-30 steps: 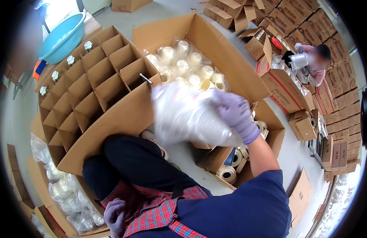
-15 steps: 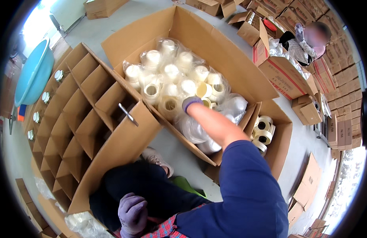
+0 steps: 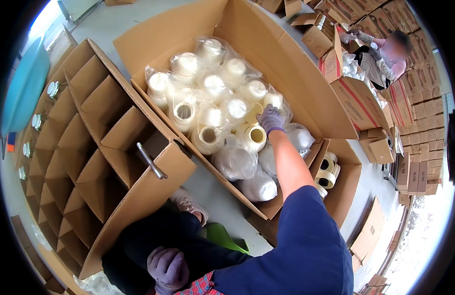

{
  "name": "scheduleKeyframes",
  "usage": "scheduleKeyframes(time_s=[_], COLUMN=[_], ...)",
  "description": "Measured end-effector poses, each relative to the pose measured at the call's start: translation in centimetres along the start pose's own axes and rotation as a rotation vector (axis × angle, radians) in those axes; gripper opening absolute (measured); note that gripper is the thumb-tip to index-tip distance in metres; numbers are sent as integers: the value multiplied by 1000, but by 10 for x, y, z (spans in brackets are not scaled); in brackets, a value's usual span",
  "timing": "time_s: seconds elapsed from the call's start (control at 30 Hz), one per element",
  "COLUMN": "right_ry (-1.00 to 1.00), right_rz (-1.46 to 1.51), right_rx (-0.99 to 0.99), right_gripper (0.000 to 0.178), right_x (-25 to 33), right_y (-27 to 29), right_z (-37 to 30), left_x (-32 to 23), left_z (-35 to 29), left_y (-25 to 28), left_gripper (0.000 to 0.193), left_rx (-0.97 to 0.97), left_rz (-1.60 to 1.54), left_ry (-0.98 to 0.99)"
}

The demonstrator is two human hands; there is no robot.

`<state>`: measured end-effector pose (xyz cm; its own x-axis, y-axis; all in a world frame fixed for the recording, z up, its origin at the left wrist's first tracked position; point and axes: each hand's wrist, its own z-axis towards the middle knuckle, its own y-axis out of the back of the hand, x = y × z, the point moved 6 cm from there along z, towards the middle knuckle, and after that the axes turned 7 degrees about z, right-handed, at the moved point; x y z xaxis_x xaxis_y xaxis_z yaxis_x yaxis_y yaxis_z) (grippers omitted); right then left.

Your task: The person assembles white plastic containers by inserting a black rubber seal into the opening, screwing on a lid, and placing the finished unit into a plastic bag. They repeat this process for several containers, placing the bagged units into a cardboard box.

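My right hand (image 3: 271, 119), in a purple glove, reaches into a big cardboard box (image 3: 335, 115) of cream plastic containers. Its fingers are closed at the rim of an unbagged cream container (image 3: 253, 113), partly hidden under them. Just below stands another cream container (image 3: 251, 136), its round mouth up. Around them several cream containers lie in clear plastic bags (image 3: 213, 87). My left hand (image 3: 167, 268), also gloved in purple, rests curled over my lap, with nothing visible in it.
At the left stands a carton with cardboard dividers (image 3: 97, 125); a metal bar (image 3: 152, 161) lies across its edge, and white fittings (image 3: 52, 89) line its far side. A smaller box (image 3: 348, 179) holds cream rings. A blue basin (image 3: 26, 83) and a seated person (image 3: 380, 61) are farther off.
My right hand has moved right and away from me among the containers, uncovering a cream container's mouth. My left hand stays curled. The view has shifted slightly.
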<state>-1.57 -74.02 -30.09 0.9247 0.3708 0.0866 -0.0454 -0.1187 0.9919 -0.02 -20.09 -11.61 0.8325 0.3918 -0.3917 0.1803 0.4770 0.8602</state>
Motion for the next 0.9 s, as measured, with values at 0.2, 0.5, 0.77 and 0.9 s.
scheduleKeyframes(time_s=[0.2,0.5,0.77,0.9], right_ry=[420,344,725,662], right_rz=[35,374,285,202], right_rx=[-393,-552,-107,11], right_gripper=[36,30,54,75], right_x=[-25,-30,-29,-39], right_y=[11,27,-20,2], right_z=[-28,-48,-131,-120], left_x=[5,1,8,6], left_z=[-8,-12,-18,-18], left_y=[-4,-2,0,3], left_gripper=[22,27,27,25], left_rx=[12,42,38,40], left_rz=[-19,15,-8,-22], left_ry=[25,5,45,65])
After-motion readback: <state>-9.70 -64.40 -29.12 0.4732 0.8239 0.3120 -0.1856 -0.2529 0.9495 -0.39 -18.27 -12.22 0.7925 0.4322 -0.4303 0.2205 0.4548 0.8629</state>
